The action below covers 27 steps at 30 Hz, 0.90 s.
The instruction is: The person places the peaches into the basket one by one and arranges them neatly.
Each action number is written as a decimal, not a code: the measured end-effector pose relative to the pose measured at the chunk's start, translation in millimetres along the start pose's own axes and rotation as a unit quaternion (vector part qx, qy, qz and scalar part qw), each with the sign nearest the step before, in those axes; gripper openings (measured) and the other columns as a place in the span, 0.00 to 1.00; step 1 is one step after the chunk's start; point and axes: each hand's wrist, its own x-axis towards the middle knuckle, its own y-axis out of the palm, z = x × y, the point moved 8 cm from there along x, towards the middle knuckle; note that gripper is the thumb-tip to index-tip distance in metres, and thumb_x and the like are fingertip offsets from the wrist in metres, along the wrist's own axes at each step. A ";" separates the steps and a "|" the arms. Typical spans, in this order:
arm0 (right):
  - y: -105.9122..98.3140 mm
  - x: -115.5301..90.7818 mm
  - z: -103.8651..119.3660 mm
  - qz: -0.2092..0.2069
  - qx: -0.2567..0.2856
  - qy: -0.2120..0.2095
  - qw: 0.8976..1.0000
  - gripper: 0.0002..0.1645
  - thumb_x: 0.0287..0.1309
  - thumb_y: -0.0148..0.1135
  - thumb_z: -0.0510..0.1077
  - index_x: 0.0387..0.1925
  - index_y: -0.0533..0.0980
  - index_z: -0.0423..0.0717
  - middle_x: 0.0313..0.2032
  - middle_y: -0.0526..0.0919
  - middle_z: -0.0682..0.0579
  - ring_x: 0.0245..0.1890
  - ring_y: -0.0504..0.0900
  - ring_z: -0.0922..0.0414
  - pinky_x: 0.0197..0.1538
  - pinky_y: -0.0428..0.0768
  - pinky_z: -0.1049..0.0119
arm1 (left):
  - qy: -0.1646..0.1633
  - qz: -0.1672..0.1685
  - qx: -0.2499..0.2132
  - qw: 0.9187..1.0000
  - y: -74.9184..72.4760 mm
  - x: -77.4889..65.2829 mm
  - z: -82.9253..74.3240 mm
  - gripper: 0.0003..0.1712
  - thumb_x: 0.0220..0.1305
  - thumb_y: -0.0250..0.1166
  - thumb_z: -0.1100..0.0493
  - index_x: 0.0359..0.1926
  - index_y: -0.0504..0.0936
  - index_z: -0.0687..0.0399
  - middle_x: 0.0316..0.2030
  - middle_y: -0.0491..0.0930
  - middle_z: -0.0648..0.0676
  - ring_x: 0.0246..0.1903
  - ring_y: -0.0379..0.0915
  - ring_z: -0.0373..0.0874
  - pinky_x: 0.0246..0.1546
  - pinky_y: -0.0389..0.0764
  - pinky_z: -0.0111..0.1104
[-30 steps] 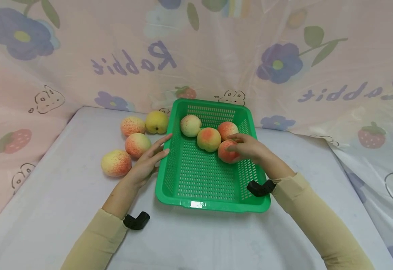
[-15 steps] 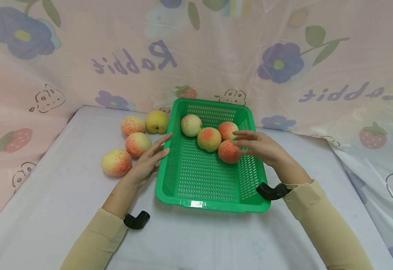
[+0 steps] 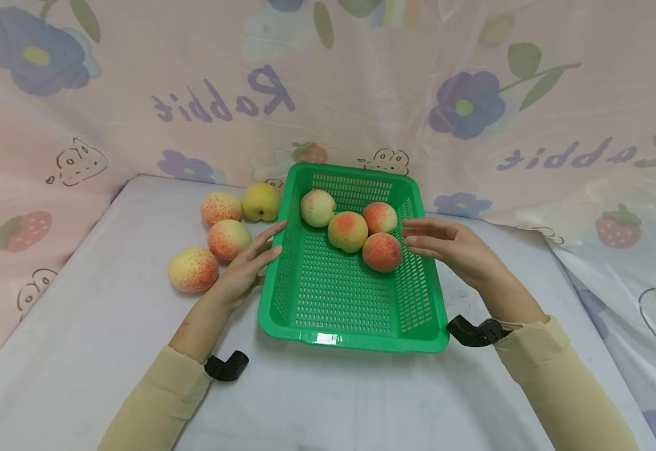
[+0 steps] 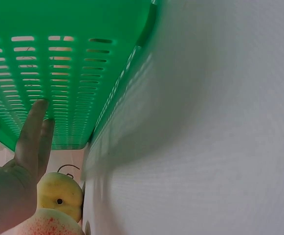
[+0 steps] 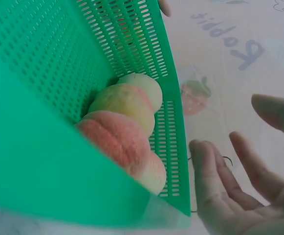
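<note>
A green perforated basket (image 3: 344, 338) holds several peaches, including a red one (image 3: 382, 252) near its right wall and a yellow-orange one (image 3: 348, 232) beside it. My left hand (image 3: 237, 275) touches the basket's left side; in the left wrist view its extended fingers (image 4: 32, 132) lie against the outer wall. Over the right rim, my right hand (image 3: 457, 247) holds nothing, fingers loosely extended and thumb apart in the right wrist view. Left of the basket lie more peaches: a red-speckled one (image 3: 229, 240) close to my left hand, and a yellow one (image 3: 262, 202) behind.
Two further peaches lie on the left, one speckled orange (image 3: 222, 208) and one yellow and red (image 3: 193, 269). All stand on a white-covered table (image 3: 328, 401). A printed curtain (image 3: 361, 81) closes off the back and sides.
My right hand has let go of the red peach and drawn back to the right, out over the basket's rim. The peach rests in the basket. My left hand has stayed put.
</note>
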 end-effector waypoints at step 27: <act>-32.6 -33.7 -38.2 -0.199 -0.044 -0.023 0.979 0.21 0.61 0.63 0.52 0.55 0.75 0.52 0.47 0.78 0.67 0.49 0.76 0.68 0.49 0.74 0.78 | 0.008 0.006 -0.010 1.000 0.8 0.3 -1.2 0.31 0.73 0.51 0.52 0.74 0.55 0.36 0.68 0.58 0.59 0.58 0.65 0.53 0.48 0.74 0.42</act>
